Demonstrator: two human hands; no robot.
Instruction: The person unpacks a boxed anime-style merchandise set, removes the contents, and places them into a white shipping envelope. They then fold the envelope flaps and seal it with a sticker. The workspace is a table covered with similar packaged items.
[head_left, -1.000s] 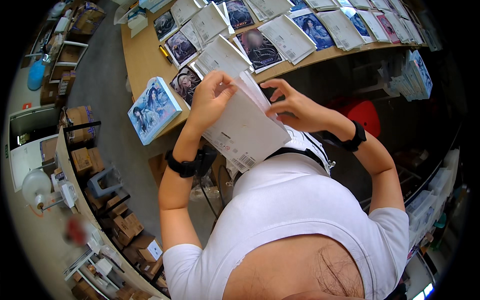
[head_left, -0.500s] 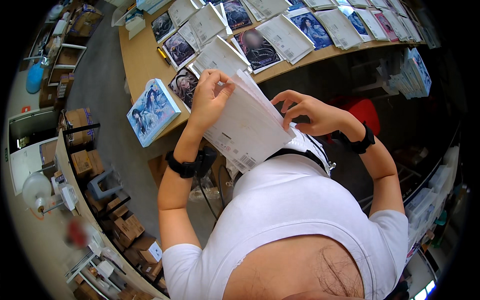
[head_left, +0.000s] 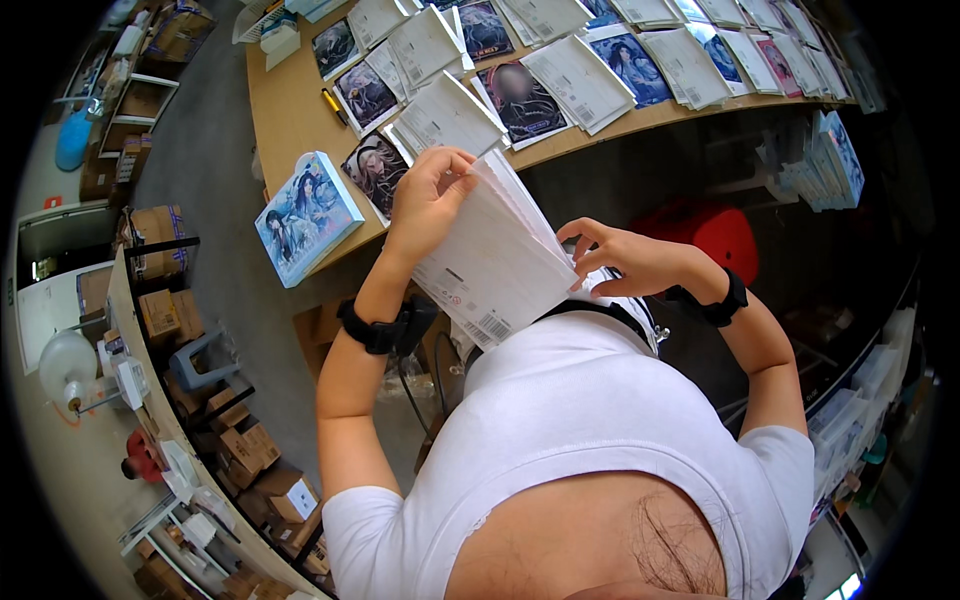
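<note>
Sheaf of white packets (head_left: pixel 500 265), one in all, sits just off the near edge of the table (head_left: pixel 285 110), between that edge and the person's body; its layers overlap too closely to count. Two hands attend it: the left hand (head_left: pixel 430 200) pinches its upper left corner between thumb and fingers, while the right hand (head_left: pixel 630 262) has curved, parted fingertips at its right edge, and whether they grip a layer cannot be told. Two black wristbands (head_left: pixel 370 330) show, one per arm. On the table lie at least five dark illustrated cards (head_left: pixel 520 105), one pink card (head_left: pixel 775 65), several blue ones and many overlapping white packs (head_left: pixel 445 115). One yellow marker (head_left: pixel 334 107) lies near the table's left edge, and one blue illustrated box (head_left: pixel 308 218) rests at its near left corner. Below the table's near edge, toward the right, is one red object (head_left: pixel 700 240). As for looks, the held sheaf is flat, rectangular and tilted, its layers fanned along the upper right side; the top face carries one barcode (head_left: pixel 494 326) at the lower end, with one small red mark (head_left: pixel 455 299) and a short dark printed line nearby.
</note>
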